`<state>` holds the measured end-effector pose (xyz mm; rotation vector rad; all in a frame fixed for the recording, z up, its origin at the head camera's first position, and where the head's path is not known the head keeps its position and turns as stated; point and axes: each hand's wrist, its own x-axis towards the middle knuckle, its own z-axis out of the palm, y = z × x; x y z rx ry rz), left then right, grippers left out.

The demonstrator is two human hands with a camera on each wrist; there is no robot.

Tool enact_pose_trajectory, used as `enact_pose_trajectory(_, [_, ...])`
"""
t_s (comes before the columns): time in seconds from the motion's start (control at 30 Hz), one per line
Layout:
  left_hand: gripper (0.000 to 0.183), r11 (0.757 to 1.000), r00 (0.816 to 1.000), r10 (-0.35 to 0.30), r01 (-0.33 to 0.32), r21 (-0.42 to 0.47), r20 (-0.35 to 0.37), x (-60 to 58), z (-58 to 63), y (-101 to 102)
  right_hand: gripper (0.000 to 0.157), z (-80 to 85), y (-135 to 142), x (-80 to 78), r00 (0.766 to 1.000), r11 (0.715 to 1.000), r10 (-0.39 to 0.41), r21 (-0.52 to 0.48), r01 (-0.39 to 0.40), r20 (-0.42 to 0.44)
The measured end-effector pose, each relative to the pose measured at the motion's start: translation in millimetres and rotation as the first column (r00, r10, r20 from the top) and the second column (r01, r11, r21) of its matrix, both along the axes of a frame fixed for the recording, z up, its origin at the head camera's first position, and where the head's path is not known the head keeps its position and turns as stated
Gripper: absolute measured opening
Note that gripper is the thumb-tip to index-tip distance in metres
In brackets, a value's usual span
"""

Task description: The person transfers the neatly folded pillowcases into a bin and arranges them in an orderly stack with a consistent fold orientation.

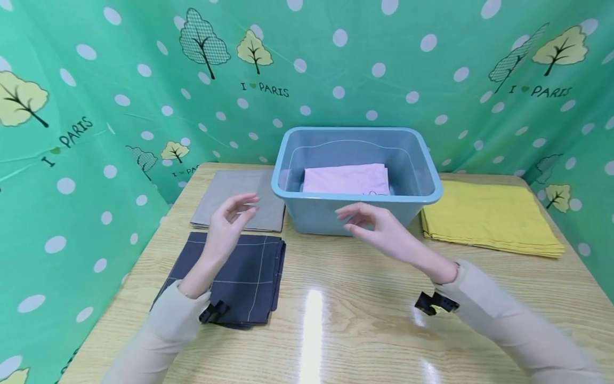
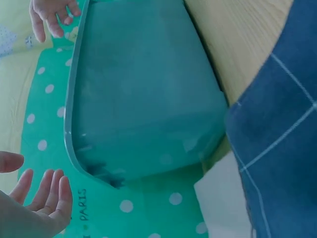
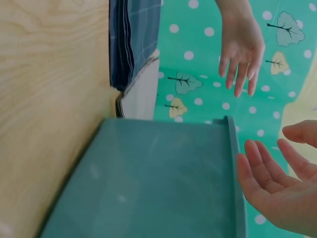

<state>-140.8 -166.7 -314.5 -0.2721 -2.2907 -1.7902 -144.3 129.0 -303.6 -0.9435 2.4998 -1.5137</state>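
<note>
Both hands hover over the table with nothing in them. The left hand [image 1: 229, 221] is above the grey folded cloth [image 1: 235, 186] and the dark blue checked cloth [image 1: 249, 272], its fingers loosely bent. In front of the blue plastic bin [image 1: 357, 213] hangs the right hand [image 1: 371, 224], fingers relaxed and thumb apart. A folded pink cloth [image 1: 345, 178] lies inside the bin. The left wrist view shows the left hand [image 2: 42, 203] near the bin's side [image 2: 143, 89]; in the right wrist view the right hand [image 3: 277, 183] is beside the bin's rim [image 3: 235, 163].
A stack of yellow folded cloths [image 1: 489, 216] lies to the right of the bin. The wooden table [image 1: 364, 330] runs in front, with a bright light reflection on it. Behind and at the sides hangs a green dotted curtain [image 1: 336, 74].
</note>
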Motion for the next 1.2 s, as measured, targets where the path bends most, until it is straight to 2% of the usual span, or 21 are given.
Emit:
enact_pose_trajectory(0.27, [0.031, 1.0, 0.999, 0.02, -0.02, -0.005, -0.032, 1.7, -15.5, -12, 0.027, -23.5, -17, 0.0, 0.998, 0.999, 0.044, -0.02, -0.043, 0.054])
enact_pose_trajectory(0.3, [0.03, 0.999, 0.999, -0.007, 0.009, 0.034, -0.05, -6.0, -30.0, -19, 0.027, -26.2, -19, -0.2, 0.997, 0.999, 0.049, -0.022, -0.047, 0.065])
enact_pose_trajectory(0.4, [0.03, 0.999, 0.999, -0.001, 0.003, 0.036, -0.043, -5.3, -35.0, -23, 0.028, -32.5, -26, -0.2, 0.994, 0.999, 0.049, -0.02, -0.048, 0.099])
enact_pose_trajectory(0.5, [0.032, 1.0, 1.0, 0.02, -0.02, 0.015, -0.006, -5.2, -40.7, -29, 0.029, -38.5, -32, -1.2, 0.992, 0.999, 0.049, -0.013, -0.048, 0.112])
enact_pose_trajectory(0.53, [0.034, 0.998, 0.999, 0.051, -0.05, -0.033, 0.012, 1.9, -32.0, -27, 0.029, -40.6, -34, -1.7, 0.992, 0.999, 0.053, -0.014, -0.051, 0.118])
enact_pose_trajectory(0.6, [0.034, 0.997, 0.998, 0.059, -0.058, -0.044, 0.01, -4.4, -46.9, -38, 0.03, -45.1, -38, -2.8, 0.99, 0.998, 0.059, -0.019, -0.057, 0.13])
enact_pose_trajectory(0.77, [0.034, 0.993, 0.996, 0.08, -0.082, -0.081, -0.027, -34.3, -109.9, -77, 0.03, -59.9, -45, -6.3, 0.983, 0.997, 0.069, -0.03, -0.065, 0.171])
enact_pose_trajectory(0.83, [0.031, 0.999, 0.999, 0.033, -0.033, -0.016, -0.024, -28.3, -106.8, -80, 0.03, -65.8, -48, -7.1, 0.98, 0.998, 0.067, -0.033, -0.062, 0.19])
enact_pose_trajectory(0.9, [0.031, 0.999, 0.999, 0.041, -0.041, -0.007, -0.029, -31.4, -116.8, -87, 0.03, -71.1, -51, -7.4, 0.976, 0.997, 0.072, -0.042, -0.065, 0.206])
enact_pose_trajectory(0.97, [0.032, 0.998, 0.998, 0.054, -0.055, -0.008, -0.02, -30.3, -120.7, -92, 0.03, -76.2, -55, -7.4, 0.971, 0.996, 0.083, -0.059, -0.071, 0.224])
enact_pose_trajectory(1.0, [0.032, 0.998, 0.998, 0.066, -0.066, -0.013, -0.017, -29.1, -122.0, -94, 0.03, -78.4, -57, -7.1, 0.968, 0.995, 0.087, -0.066, -0.073, 0.234])
enact_pose_trajectory(1.07, [0.035, 0.985, 0.99, 0.142, -0.143, -0.097, -0.013, -40.1, -144.3, -107, 0.031, -82.8, -62, -6.6, 0.964, 0.994, 0.096, -0.08, -0.079, 0.249])
enact_pose_trajectory(1.2, [0.034, 0.98, 0.985, 0.174, -0.174, -0.095, 0.0, -34.9, -144.2, -111, 0.033, -88.9, -71, -4.4, 0.952, 0.992, 0.107, -0.096, -0.083, 0.285])
